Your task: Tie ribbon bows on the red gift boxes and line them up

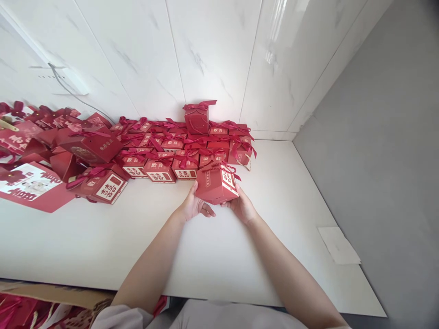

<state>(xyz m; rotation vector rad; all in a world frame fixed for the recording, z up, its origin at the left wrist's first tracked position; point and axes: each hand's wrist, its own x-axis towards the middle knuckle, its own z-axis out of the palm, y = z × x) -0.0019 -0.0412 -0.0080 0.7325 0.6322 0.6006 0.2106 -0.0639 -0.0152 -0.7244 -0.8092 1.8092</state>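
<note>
Both my hands hold one small red gift box (216, 185) with a ribbon bow on top, just above the white table (103, 237). My left hand (192, 205) cups its left lower side with fingers curled under it. On the box's right underside, my right hand (242, 206) grips with bent fingers. The box sits at the right end of the front row of several matching red boxes (161, 170) lined against the wall. One box (197, 118) stands on top of the rows at the back.
Larger red boxes (91, 145) and a flat red carton (32, 186) lie piled at the left. A white paper sheet (339, 246) lies at the table's right edge by the grey wall. A cardboard box (51, 294) sits below the table's front edge.
</note>
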